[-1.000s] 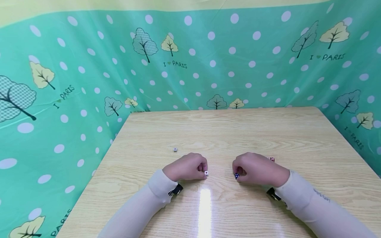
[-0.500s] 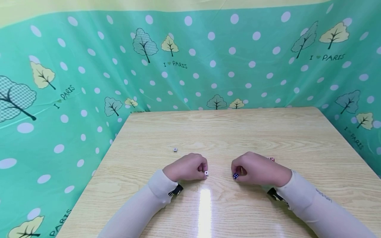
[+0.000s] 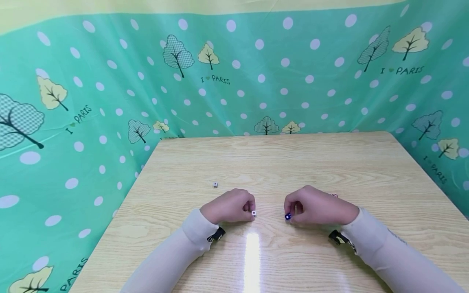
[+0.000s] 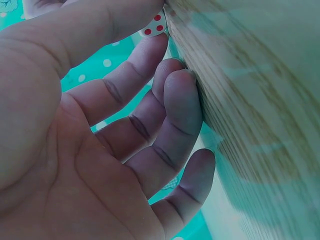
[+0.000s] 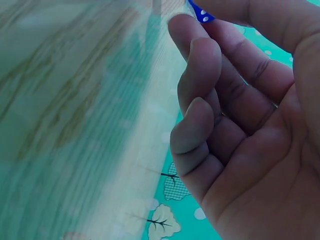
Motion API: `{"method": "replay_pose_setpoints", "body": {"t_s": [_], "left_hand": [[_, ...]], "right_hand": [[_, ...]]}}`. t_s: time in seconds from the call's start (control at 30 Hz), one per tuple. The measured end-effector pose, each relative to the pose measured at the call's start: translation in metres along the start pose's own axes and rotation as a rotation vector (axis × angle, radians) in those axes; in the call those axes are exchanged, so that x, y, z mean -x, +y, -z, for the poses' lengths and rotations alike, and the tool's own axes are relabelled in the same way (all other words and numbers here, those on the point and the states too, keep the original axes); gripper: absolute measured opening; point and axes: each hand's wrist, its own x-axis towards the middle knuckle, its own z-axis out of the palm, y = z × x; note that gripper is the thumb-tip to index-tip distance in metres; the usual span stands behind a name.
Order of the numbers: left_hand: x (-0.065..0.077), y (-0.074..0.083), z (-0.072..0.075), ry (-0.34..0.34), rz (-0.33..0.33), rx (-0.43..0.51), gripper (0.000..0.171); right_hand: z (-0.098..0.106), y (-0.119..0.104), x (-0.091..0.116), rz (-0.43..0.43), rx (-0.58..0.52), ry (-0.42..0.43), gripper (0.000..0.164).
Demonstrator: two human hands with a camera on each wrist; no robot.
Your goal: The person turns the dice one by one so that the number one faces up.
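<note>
Thumb and fingers of my left hand (image 3: pixel 231 205) pinch a small white die (image 3: pixel 254 213) at the table surface. Red dots show on this die (image 4: pixel 154 27) in the left wrist view. A short way to the right, my right hand (image 3: pixel 315 205) pinches a blue die (image 3: pixel 288 217) with white dots between thumb and forefinger. Only a corner of that blue die (image 5: pixel 203 14) is visible in the right wrist view. The remaining fingers of both hands are bent and hold nothing.
Another white die (image 3: pixel 215 185) lies beyond my left hand. Behind my right wrist a red and white die (image 3: pixel 335 195) is mostly hidden. The wooden table (image 3: pixel 271 158) ends at a green dotted curtain (image 3: pixel 242 93) at the back and sides.
The blue die has turned in my right fingers, showing a different face, and that hand has shifted slightly left. The red die is more covered. My left hand stays in place.
</note>
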Motion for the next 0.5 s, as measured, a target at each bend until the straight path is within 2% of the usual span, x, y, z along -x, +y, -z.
{"method": "replay_pose_setpoints", "body": {"t_s": [0.5], "left_hand": [[0.0009,-0.0013,0.0000,0.005,0.005,-0.007,0.017]], "right_hand": [[-0.0058,0.0099,-0.0033,-0.033,-0.016,-0.006,0.016]]}}
